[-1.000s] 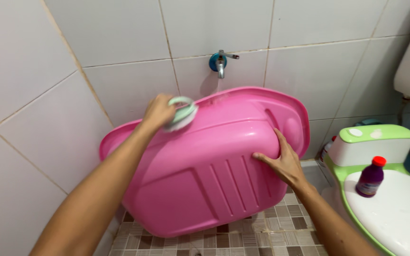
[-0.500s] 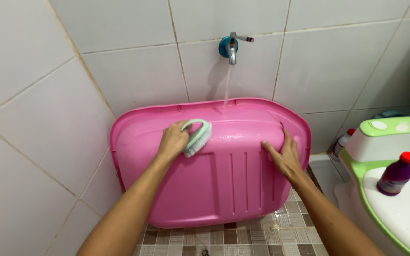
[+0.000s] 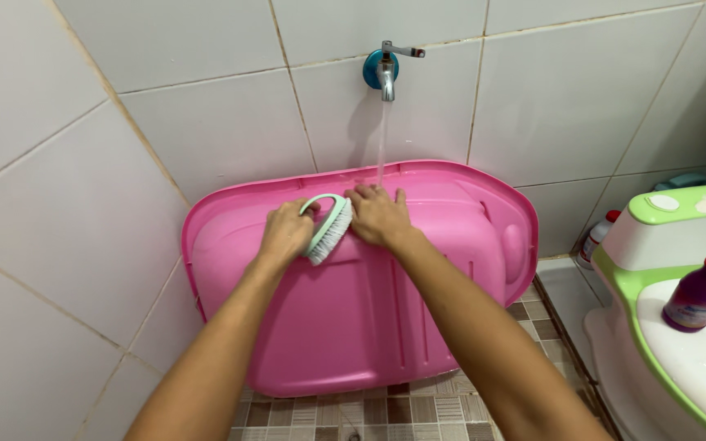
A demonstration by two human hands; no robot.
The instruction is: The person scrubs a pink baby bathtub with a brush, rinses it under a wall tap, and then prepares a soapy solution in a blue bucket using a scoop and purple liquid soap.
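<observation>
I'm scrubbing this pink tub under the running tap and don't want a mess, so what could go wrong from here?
Water from the tap lands on the tilted pink tub and may run off onto the floor tiles, making them slippery. The right hand lies flat rather than gripping, so the wet tub might slide as the left hand works the brush.

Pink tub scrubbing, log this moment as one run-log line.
left hand: grip on scrub brush against pink tub | right hand: flat on tub beside brush | tap: running onto tub | tub: leaning on tiled wall
</observation>
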